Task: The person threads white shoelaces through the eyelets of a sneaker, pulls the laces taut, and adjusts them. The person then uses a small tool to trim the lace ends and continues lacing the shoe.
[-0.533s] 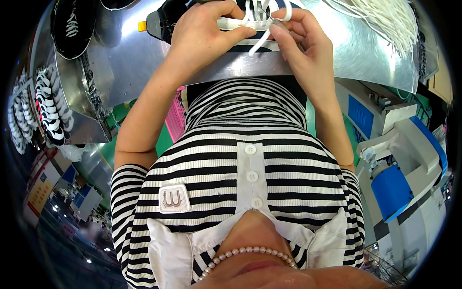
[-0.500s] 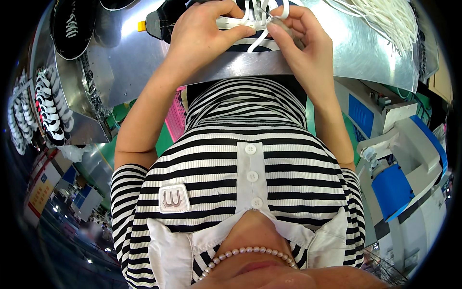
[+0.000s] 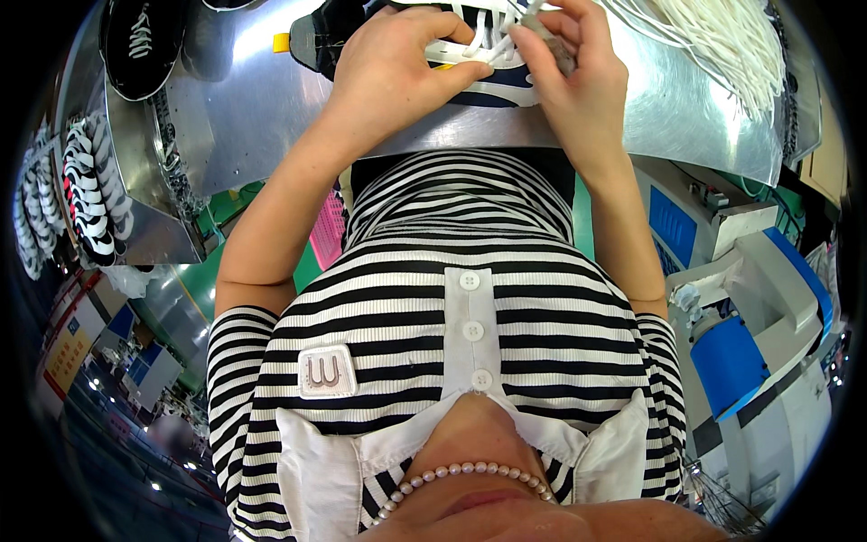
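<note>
Head view: at 12 o'clock on the steel bench (image 3: 668, 117), left hand (image 3: 388, 68) clamped over the shoe (image 3: 488, 77), right hand (image 3: 569, 86) pinching a white lace (image 3: 474, 45), lacing partly threaded, ends untied, spare laces (image 3: 722, 36) at 1 o'clock.

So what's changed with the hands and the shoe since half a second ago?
The right hand has pulled the white lace up and closer to the shoe's middle, pinching it. The left hand still presses on the shoe on the metal table. The lace bundle stayed put.
</note>
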{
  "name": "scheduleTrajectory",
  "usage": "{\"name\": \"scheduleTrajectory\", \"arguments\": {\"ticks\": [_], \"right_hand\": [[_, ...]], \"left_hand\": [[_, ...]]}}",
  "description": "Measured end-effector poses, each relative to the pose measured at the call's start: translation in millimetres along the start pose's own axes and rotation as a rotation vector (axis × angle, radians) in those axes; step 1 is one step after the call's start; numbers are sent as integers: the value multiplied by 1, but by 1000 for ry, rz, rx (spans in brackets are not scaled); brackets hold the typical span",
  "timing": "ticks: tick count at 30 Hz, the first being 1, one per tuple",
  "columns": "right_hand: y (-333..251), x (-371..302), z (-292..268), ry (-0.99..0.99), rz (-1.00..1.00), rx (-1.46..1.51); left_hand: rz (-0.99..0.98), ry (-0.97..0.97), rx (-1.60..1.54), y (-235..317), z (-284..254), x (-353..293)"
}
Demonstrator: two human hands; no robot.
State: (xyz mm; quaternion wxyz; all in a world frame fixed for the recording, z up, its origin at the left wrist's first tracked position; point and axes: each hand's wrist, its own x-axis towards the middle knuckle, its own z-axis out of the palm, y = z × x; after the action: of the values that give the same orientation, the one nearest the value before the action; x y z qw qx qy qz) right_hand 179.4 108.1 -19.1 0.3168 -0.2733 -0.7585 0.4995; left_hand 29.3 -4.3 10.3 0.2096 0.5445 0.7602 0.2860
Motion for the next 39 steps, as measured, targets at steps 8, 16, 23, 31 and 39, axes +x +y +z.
{"name": "scheduleTrajectory", "arguments": {"ticks": [8, 16, 23, 31, 39], "right_hand": [[-18, -41, -17, -194, 284, 41], [-20, -36, -10, -197, 314, 5], [-15, -42, 13, -140, 321, 50], [-21, -47, -10, -245, 165, -225], [-73, 3, -47, -375, -156, -78]], "left_hand": [[117, 93, 114, -6, 4, 0], [270, 176, 87, -6, 13, -8], [348, 230, 100, -4, 20, -31], [422, 321, 192, -8, 10, -38], [568, 318, 189, -5, 11, -37]]}}
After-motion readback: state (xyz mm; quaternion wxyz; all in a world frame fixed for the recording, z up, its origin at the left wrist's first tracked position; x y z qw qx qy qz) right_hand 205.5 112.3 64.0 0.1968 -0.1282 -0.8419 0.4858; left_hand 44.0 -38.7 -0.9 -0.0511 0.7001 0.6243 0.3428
